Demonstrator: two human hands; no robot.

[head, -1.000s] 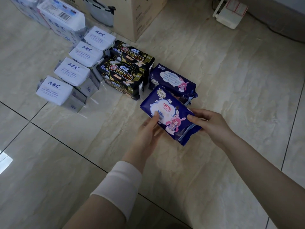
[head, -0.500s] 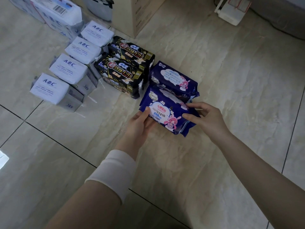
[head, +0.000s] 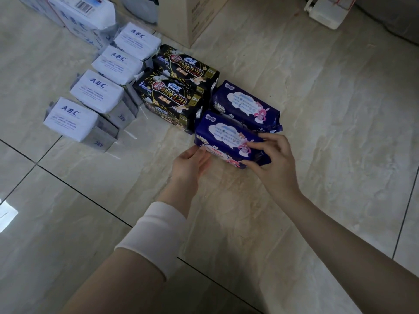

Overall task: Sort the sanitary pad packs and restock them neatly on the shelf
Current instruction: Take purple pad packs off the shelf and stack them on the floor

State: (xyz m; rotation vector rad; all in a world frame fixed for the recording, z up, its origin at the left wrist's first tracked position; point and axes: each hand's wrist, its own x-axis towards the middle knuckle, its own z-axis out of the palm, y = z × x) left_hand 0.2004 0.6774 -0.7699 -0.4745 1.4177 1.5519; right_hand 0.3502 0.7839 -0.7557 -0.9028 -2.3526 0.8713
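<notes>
A dark blue sanitary pad pack (head: 223,134) with a pink cartoon figure stands on the tiled floor, pressed against a second identical blue pack (head: 244,105) behind it. My left hand (head: 189,164) holds its lower left end. My right hand (head: 274,159) grips its right end, fingers over the top and thumb at the front. Left of the blue packs stand two black packs (head: 172,96) marked 420, one behind the other. Further left, several white ABC packs (head: 70,118) form a diagonal row.
Larger white packs (head: 84,12) with a barcode lie at the top left. A cardboard box (head: 195,17) stands behind the black packs. A white device (head: 326,12) with a cable sits at the top right. Bare tiles stretch to the right and front.
Both hands carried the blue pack away from me and set it on its edge on the floor, tight against the other blue pack. It was lying flat in my hands before.
</notes>
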